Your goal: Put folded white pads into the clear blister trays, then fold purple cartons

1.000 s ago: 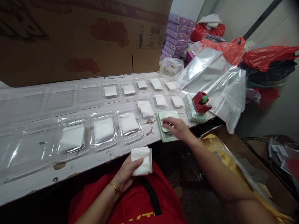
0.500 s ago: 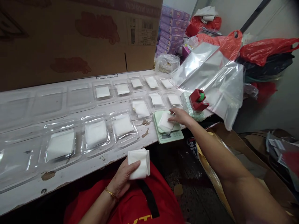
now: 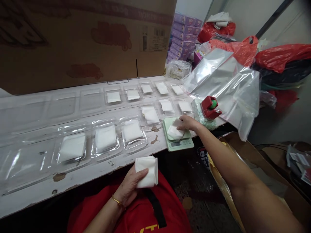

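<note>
Left hand gripping a stack of folded white sheets; right hand at the pale green digital scale.
Across the chipped white bench, shallow clear plastic trays run in rows, several carrying white squares; the left hand's stack is in front of the bench edge; white folded pieces lie on the scale, the right hand's narrowed fingers touching their right side, whether pinching I cannot tell; beyond sits a red tape dispenser.
</note>
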Tool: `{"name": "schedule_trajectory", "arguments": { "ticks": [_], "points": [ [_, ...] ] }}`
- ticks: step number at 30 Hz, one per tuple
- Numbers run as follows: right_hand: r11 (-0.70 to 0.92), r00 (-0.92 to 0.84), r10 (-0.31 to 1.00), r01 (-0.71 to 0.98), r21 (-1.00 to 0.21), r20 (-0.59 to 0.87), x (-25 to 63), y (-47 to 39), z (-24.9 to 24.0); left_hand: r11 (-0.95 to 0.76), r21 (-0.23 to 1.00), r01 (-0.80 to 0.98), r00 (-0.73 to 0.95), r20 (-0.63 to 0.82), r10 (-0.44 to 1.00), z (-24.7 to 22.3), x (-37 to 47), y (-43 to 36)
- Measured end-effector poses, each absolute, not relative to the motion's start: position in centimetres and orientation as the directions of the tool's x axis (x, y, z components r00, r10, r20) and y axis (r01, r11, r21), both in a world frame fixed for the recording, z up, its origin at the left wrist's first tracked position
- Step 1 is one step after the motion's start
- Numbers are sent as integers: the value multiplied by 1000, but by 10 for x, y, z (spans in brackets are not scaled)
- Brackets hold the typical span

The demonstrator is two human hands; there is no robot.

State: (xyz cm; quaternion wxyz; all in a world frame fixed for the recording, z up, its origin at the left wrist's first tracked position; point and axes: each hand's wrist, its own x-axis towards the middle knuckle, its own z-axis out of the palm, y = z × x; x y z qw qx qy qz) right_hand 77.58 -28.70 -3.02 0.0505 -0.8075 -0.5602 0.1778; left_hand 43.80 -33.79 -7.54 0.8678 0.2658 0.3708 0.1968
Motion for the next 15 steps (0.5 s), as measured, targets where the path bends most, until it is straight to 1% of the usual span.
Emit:
{"name": "schedule_trajectory", "arguments": {
  "ticks": [3, 4, 5, 7, 9, 10, 12, 15],
  "points": [
    [-329, 293, 943, 895, -301, -160, 769, -301, -31, 770, 615, -172, 638, -527, 562, -75, 428, -340],
    [-306, 276, 952, 894, -328, -135, 766, -305, -31, 764, 619, -184, 631, -521, 575, -76, 424, -340],
    [-272, 248, 962, 885, -377, -112, 763, -308, -30, 757, 622, -200, 624, -515, 588, -76, 419, -341],
    [-184, 161, 983, 826, -533, -89, 756, -307, -27, 745, 622, -241, 611, -499, 615, -76, 407, -341],
    [-112, 57, 993, 710, -696, -102, 742, -291, -20, 734, 619, -282, 601, -482, 637, -76, 394, -340],
    [-94, 7, 993, 657, -748, -118, 732, -278, -15, 728, 616, -301, 595, -476, 648, -76, 387, -339],
    [-64, -88, 986, 581, -811, -140, 703, -244, -3, 718, 608, -339, 576, -469, 669, -74, 374, -336],
    [20, -241, 962, 538, -843, -132, 646, -179, 12, 700, 594, -396, 539, -467, 701, -70, 354, -329]
  ]
}}
